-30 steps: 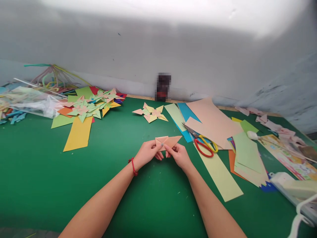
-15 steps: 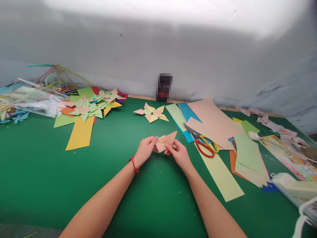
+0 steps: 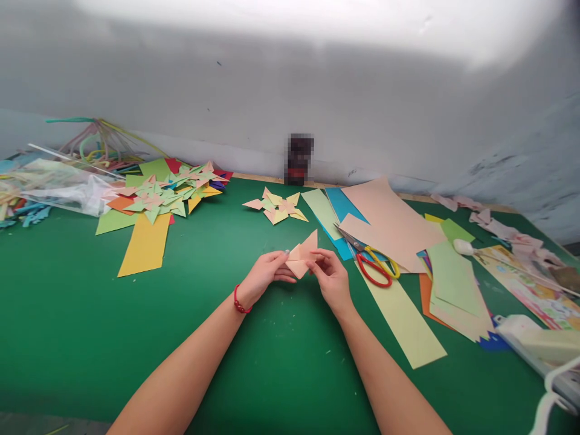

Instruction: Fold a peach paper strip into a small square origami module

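A folded piece of pale pink paper (image 3: 301,257) is held above the green table between both hands, one pointed flap standing up. My left hand (image 3: 264,273) pinches its left side, thumb on top and fingers beneath. At its right edge, my right hand (image 3: 330,275) has thumb and index finger closed on the paper. Beyond the hands lies a loose group of folded pink and yellow paper pieces (image 3: 285,208). Scissors (image 3: 375,269) with red and yellow handles rest on paper sheets to the right.
Large pink sheets (image 3: 389,217) and a long pale yellow strip (image 3: 403,320) lie on the right. Folded paper stars (image 3: 156,199) are heaped at the left, beside a clear plastic bag (image 3: 81,193). A white device (image 3: 539,344) sits at the right edge.
The pink paper has turned, so its pointed flap now stands more upright. My right hand has shifted its fingers on the right edge; my left hand has moved slightly left.
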The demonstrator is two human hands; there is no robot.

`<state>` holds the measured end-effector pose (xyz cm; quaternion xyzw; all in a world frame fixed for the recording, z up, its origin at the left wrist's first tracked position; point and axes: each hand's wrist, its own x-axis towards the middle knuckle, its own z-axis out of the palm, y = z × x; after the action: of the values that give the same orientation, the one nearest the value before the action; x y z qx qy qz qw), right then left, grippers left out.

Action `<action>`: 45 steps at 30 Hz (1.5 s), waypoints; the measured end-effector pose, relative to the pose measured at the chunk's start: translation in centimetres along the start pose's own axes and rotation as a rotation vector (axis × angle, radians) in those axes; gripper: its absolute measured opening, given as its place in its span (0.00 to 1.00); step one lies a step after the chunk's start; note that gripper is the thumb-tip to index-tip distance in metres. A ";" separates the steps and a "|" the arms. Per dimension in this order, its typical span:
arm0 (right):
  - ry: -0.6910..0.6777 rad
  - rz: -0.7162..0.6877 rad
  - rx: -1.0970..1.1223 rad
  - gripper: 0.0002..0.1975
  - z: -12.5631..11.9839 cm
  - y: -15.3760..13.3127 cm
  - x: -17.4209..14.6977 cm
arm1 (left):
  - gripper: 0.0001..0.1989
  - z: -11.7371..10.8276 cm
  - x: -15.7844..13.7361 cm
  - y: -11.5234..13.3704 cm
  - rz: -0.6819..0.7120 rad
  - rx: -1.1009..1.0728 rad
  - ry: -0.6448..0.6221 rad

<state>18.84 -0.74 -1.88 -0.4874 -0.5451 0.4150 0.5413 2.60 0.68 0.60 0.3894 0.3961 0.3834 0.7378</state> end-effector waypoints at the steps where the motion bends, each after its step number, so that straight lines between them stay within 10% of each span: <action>1: 0.004 -0.003 0.001 0.10 0.0 0.0 0.0 | 0.14 0.1 0.0 0.0 0.017 0.036 0.003; 13: -0.126 -0.048 -0.082 0.06 0.1 -0.7 -0.3 | 0.15 0.2 0.2 -0.5 0.214 0.515 0.188; 45: -0.143 -0.005 -0.159 0.08 0.2 -0.1 -0.4 | 0.14 -0.3 0.7 -1.0 0.285 0.461 0.170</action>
<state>18.62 -1.17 -1.83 -0.4964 -0.6148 0.4031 0.4617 2.84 0.98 -0.59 0.5652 0.4746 0.4144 0.5326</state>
